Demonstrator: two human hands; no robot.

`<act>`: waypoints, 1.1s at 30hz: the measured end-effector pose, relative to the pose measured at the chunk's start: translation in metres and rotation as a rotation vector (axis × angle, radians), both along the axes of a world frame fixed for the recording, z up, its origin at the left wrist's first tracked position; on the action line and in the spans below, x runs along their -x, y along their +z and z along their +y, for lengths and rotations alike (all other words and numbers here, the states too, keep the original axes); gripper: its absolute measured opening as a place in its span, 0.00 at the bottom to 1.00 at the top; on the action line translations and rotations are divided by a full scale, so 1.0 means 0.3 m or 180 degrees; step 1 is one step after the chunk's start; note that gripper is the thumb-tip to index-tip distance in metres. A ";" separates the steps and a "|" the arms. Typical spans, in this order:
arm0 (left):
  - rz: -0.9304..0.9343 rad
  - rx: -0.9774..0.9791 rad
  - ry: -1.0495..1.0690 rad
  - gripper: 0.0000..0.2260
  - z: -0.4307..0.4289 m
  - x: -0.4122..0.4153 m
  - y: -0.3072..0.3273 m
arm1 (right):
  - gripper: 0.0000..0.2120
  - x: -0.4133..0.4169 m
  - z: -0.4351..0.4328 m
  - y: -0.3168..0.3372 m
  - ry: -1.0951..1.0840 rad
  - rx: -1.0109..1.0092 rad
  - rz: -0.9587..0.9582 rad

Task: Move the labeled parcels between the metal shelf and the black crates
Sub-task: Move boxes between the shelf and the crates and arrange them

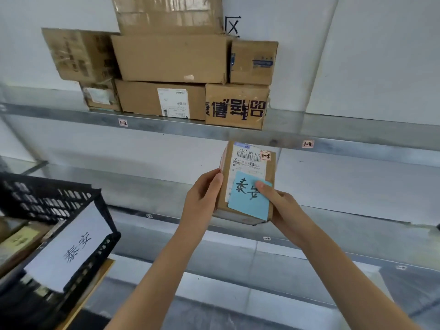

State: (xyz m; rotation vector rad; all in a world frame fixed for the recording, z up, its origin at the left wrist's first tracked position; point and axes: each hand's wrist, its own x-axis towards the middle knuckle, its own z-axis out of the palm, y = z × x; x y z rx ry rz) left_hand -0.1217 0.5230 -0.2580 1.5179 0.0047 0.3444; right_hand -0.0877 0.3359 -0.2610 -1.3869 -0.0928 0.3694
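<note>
1. You hold the parcel point(248, 160) in the air between both hands. It is just below and to the left of the shelf tag marked 1-3 point(307, 144), which sits on the front edge of the metal shelf point(357, 141).
2. Your left hand point(203, 198) is curled round the parcel's left side. Your right hand point(283, 206) cups the lower right corner, with the thumb pressed on the blue note point(250, 206) stuck to the face. Neither hand is slack.
3. The parcel stands upright with its labelled face toward you. Its long axis runs up and down, and its top end reaches the shelf edge left of the tag.
4. The parcel's small sticker point(265, 156) also reads 1-3, the same as the tag. The blue note's characters match the white sign point(71, 246) on the black crate point(47, 201), which lies well down and to the left of the tag.
5. You have two possible ways to go.
   - The shelf bay by the tag lies up and to the right, on your right hand's side.
   - The crate lies on your left hand's side, and that hand is the nearer one.
   - Which way you mean to go cannot be told from here.
6. If you go for the shelf, tip the top end over the edge first. Keep right of the stacked cartons point(171, 58), which stand up and to the left of the tag.
</note>
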 end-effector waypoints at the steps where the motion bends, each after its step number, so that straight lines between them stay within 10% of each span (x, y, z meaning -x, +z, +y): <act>1: 0.0013 0.0019 0.0062 0.18 0.037 0.009 -0.007 | 0.27 -0.007 0.039 0.000 0.0097 0.0023 -0.0007; 33: 0.0788 -0.0164 0.2743 0.18 1.587 0.600 -0.190 | 0.33 0.040 1.922 -0.144 0.2932 0.0767 0.0111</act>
